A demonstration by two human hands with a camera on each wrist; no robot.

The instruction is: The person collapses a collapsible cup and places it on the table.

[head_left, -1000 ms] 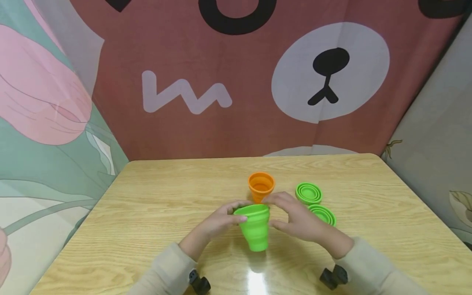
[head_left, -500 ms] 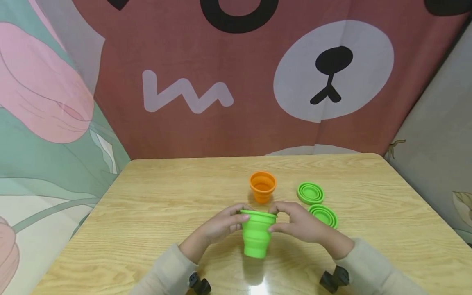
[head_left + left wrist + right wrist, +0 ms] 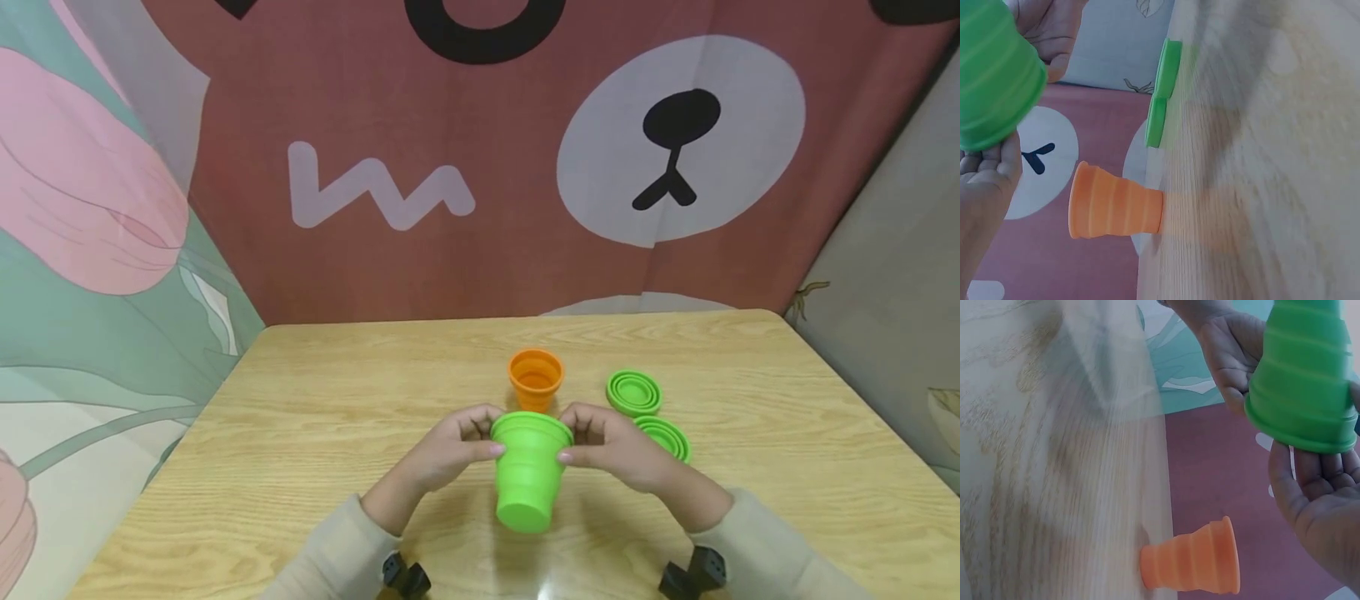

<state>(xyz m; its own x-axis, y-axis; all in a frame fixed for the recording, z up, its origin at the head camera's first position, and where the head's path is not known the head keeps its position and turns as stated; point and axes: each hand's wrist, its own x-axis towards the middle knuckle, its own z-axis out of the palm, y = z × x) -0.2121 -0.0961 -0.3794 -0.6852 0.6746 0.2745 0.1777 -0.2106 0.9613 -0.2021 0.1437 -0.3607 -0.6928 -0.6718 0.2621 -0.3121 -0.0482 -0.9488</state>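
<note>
A tall green ribbed cup (image 3: pixel 529 467) is held off the table between both hands, its rim up and its base tipped toward the head camera. The left hand (image 3: pixel 452 448) grips the rim's left side, thumb on the outer wall. On the right side the right hand (image 3: pixel 617 446) pinches the rim the same way. Both wrist views show the green cup (image 3: pixel 997 75) (image 3: pixel 1307 381) clear of the wood, with fingers around its rim. The cup's inside is hidden.
Just behind the green cup an orange cup (image 3: pixel 536 377) stands upright on the table (image 3: pixel 360 375). Two flat, collapsed green cups lie to its right, one farther back (image 3: pixel 633 393) and one nearer (image 3: pixel 666 437), partly behind the right hand. A patterned cloth hangs behind the table.
The right hand has closed onto the cup's rim, having been apart from it a second ago. The green cup has shifted slightly right and its base has tilted toward the camera.
</note>
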